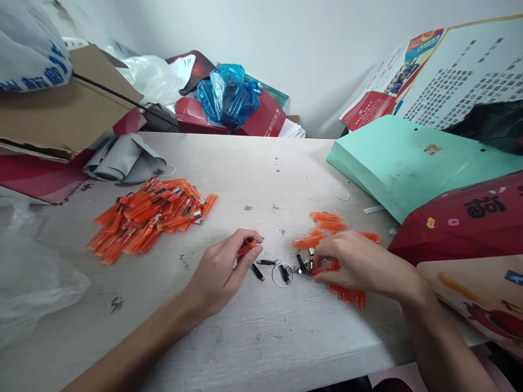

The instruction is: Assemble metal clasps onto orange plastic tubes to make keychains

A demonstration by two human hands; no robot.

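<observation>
My left hand is closed in a pinch on an orange see-through lighter body, with a dark end showing between the fingers. To the right, my right hand bends its fingertips together at the small metal and black lighter parts; what they grip, if anything, is hidden. Partly under this hand lie loose orange lighter bodies. Between my hands are small black parts and a white ring encircling one more black piece. A large heap of orange lighters with metal tops sits at the left.
A mint-green paper bag and a red bag lie along the right. Clear plastic and a cardboard box stand at left. A blue plastic bag rests on boxes at the back. Another white ring lies on the table.
</observation>
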